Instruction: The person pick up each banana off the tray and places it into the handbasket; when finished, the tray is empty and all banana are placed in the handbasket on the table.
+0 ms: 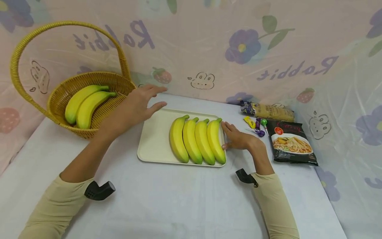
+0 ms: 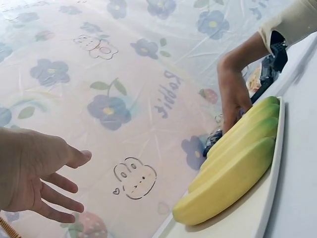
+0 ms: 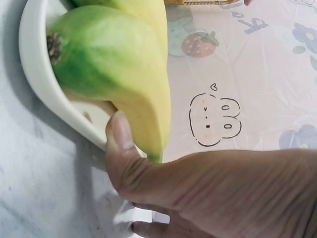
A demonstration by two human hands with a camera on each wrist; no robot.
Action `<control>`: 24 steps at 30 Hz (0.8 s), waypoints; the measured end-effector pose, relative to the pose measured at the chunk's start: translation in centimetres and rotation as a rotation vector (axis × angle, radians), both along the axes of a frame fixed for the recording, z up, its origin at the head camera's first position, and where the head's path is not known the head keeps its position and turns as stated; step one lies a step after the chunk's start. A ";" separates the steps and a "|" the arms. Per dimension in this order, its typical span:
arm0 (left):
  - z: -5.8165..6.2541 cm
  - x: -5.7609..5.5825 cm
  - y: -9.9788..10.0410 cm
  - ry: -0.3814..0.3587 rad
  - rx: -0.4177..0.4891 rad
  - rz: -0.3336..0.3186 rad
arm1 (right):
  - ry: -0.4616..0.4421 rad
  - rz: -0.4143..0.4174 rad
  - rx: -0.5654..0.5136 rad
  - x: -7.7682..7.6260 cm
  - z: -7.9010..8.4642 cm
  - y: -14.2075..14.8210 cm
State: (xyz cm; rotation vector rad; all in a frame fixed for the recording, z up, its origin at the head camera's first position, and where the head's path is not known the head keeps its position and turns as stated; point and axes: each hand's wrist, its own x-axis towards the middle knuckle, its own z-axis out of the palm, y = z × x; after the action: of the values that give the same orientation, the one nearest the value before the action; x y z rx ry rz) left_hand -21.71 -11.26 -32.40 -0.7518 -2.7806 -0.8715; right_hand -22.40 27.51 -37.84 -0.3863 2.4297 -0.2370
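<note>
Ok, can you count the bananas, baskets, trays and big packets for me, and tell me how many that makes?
Bananas: 6 (4 on the tray, 2 in the basket)
Baskets: 1
Trays: 1
Big packets: 2 (one black, one long and golden)
Total: 10

I read "Rabbit" twice on the backdrop (image 1: 185, 43), mirrored: 11 o'clock and 2 o'clock in my head view. Left wrist view: "Rabbit" again, running downward, just toward 1 o'clock. Black noodle packet (image 1: 292, 144), 4 o'clock: red script, maybe "Curry", not certain; red badge unreadable. Long yellow packet (image 1: 270, 111), 3 o'clock: print too blurred for me.
</note>
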 end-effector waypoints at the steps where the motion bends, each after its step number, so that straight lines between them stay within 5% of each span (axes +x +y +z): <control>1: 0.0 0.1 0.3 -0.015 -0.014 -0.013 | 0.000 0.000 0.000 0.0 0.0 0.0; 24: -3.6 1.1 4.5 -0.163 -0.226 -0.306 | -0.005 0.005 -0.028 0.0 -0.1 0.2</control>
State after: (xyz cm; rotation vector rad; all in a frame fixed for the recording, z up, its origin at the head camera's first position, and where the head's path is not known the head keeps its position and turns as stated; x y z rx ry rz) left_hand -20.63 -6.80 -35.99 -1.2201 -2.9922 -0.6956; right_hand -22.36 27.73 -37.91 -0.4034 2.4230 -0.2699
